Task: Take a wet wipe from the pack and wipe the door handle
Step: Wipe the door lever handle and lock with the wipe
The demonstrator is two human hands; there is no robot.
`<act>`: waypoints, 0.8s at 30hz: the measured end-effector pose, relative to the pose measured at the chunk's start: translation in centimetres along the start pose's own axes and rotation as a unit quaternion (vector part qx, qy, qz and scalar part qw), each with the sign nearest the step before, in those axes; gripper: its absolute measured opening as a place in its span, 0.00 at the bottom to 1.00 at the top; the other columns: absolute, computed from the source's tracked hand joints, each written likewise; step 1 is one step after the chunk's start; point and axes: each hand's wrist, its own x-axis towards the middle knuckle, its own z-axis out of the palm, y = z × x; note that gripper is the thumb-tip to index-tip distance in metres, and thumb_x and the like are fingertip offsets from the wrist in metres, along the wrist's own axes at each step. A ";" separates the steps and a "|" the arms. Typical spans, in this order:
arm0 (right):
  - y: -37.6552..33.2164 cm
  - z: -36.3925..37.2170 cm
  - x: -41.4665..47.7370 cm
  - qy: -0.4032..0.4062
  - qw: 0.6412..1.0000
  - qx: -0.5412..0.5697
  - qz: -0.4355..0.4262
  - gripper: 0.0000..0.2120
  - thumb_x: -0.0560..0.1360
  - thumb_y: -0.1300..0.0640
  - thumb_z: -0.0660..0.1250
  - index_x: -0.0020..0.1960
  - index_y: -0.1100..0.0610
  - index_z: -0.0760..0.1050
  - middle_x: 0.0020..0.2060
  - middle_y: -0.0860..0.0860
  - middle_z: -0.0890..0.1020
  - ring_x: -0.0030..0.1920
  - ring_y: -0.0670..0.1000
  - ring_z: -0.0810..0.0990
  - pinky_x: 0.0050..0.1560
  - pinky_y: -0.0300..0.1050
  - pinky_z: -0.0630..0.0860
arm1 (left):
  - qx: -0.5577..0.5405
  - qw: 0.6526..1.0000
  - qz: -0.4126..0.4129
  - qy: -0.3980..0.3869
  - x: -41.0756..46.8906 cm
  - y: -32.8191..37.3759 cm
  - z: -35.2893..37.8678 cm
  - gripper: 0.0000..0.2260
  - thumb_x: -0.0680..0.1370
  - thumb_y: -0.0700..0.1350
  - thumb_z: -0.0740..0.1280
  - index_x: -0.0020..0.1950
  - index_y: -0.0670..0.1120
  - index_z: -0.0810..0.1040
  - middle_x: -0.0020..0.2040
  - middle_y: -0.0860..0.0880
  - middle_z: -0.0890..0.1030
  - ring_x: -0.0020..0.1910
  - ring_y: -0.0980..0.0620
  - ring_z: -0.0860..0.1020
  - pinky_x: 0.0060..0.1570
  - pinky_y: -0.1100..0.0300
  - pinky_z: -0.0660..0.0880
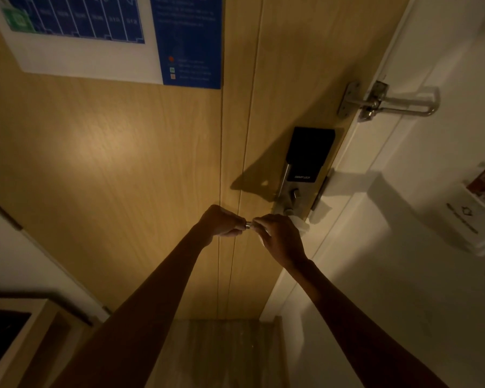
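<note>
A metal lever door handle [247,226] sticks out from the silver lock plate [287,191] on the wooden door [123,163]; only a short stretch of it shows between my hands. My left hand [221,222] is closed around the handle's free end. My right hand [280,238] wraps the handle nearer the lock, pressing a white wet wipe [301,224] around it; the wipe peeks out past the knuckles. The wipe pack is not in view.
A black smart lock box [310,152] sits above the handle. Higher on the door edge is a metal swing latch [387,103]. A blue and white notice [118,35] hangs at upper left. White wall [403,247] at right carries a card holder [476,208]. A wooden cabinet [17,343] stands lower left.
</note>
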 end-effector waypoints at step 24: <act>1.0 0.8 -0.2 -0.041 0.999 -0.028 -0.013 0.16 0.77 0.53 0.69 0.63 0.55 0.74 0.46 0.51 0.84 0.49 0.49 0.82 0.50 0.45 0.80 | -0.086 0.995 -0.049 -0.024 0.6 0.3 0.2 0.12 0.77 0.46 0.69 0.48 0.36 0.83 0.45 0.41 0.86 0.39 0.51 0.86 0.43 0.61 0.82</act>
